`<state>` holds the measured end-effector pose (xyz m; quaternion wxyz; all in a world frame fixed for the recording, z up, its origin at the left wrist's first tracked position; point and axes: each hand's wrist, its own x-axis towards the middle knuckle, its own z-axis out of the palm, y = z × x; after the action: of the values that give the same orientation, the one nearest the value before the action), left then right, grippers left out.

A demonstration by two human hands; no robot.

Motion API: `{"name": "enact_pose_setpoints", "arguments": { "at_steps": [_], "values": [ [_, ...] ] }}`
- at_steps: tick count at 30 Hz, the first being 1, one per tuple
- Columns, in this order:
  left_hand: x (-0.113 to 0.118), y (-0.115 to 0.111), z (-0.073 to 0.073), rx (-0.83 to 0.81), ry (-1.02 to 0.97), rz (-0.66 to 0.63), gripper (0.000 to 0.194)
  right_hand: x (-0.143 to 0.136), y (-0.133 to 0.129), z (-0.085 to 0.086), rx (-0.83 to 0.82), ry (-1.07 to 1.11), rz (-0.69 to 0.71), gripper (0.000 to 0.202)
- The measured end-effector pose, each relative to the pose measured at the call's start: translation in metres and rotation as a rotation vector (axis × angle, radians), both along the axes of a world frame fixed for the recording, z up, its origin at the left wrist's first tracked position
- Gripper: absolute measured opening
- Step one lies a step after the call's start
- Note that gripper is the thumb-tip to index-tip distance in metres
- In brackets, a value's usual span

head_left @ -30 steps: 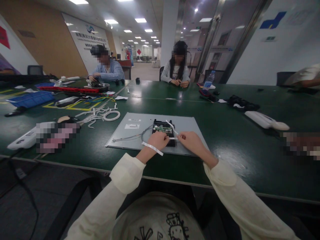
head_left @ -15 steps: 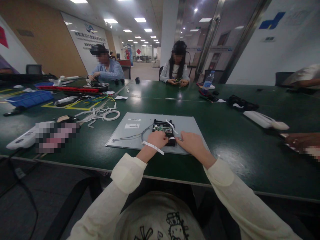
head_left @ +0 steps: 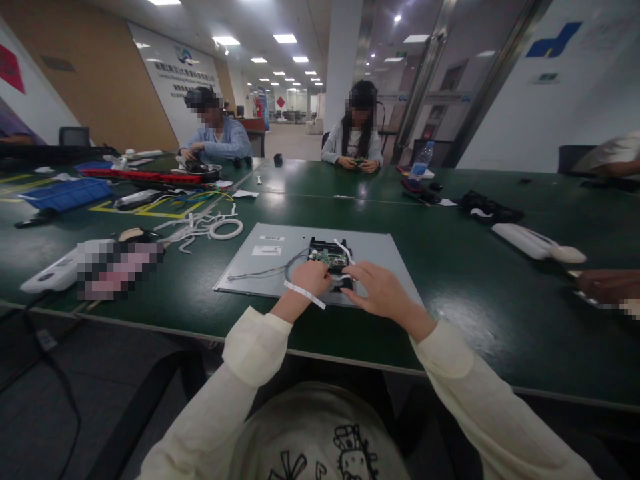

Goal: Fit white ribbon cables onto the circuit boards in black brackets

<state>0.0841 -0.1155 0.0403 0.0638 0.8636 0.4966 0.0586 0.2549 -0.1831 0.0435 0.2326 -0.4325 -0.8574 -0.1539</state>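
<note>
A grey flat panel [head_left: 260, 273] lies on the green table, with a black bracket [head_left: 320, 245] holding a green circuit board [head_left: 336, 257] on it. Thin grey cables run left from the board across the panel. My left hand [head_left: 309, 280] is closed at the bracket's lower left; what its fingers grip is too small to make out. A white paper strip [head_left: 304, 293] crosses that wrist. My right hand [head_left: 376, 288] is at the bracket's lower right, thumb and fingers apart around its edge. Another white strip [head_left: 342, 249] lies over the board.
Left of the panel are a white tape ring [head_left: 226, 229], loose strips, a white device [head_left: 65, 267] and a blue tray [head_left: 67, 194]. A white object [head_left: 523, 241] lies to the right. Two people sit across the table; another person's hand [head_left: 607, 287] shows at right.
My right hand has lifted slightly, and its thumb and fingers have spread at the bracket's right side. My left hand stays nearly in place. The view has shifted slightly.
</note>
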Motion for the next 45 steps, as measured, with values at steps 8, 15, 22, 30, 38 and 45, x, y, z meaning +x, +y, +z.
{"name": "enact_pose_setpoints", "arguments": {
  "at_steps": [8,15,22,30,38,45],
  "values": [
    [0.000,0.005,0.003,-0.086,0.056,-0.032,0.024,-0.025,0.000,-0.002,0.238,-0.123,0.363,0.035],
    [0.001,0.002,0.001,-0.025,0.037,-0.003,0.023,-0.026,-0.006,0.000,0.309,-0.038,0.400,0.017],
    [0.000,0.001,-0.002,0.001,0.008,-0.022,0.024,-0.017,-0.006,0.000,0.366,0.094,0.348,0.018],
    [-0.002,-0.002,-0.004,0.058,-0.065,-0.015,0.026,0.007,0.008,0.001,0.365,0.422,-0.006,0.014],
    [-0.010,0.017,0.020,-0.436,-0.732,0.061,0.061,0.002,0.010,0.015,0.294,0.117,0.030,0.018],
    [-0.027,0.053,0.043,-0.438,-0.977,-0.024,0.040,-0.028,0.034,0.031,0.333,-0.199,0.095,0.024]
  ]
}}
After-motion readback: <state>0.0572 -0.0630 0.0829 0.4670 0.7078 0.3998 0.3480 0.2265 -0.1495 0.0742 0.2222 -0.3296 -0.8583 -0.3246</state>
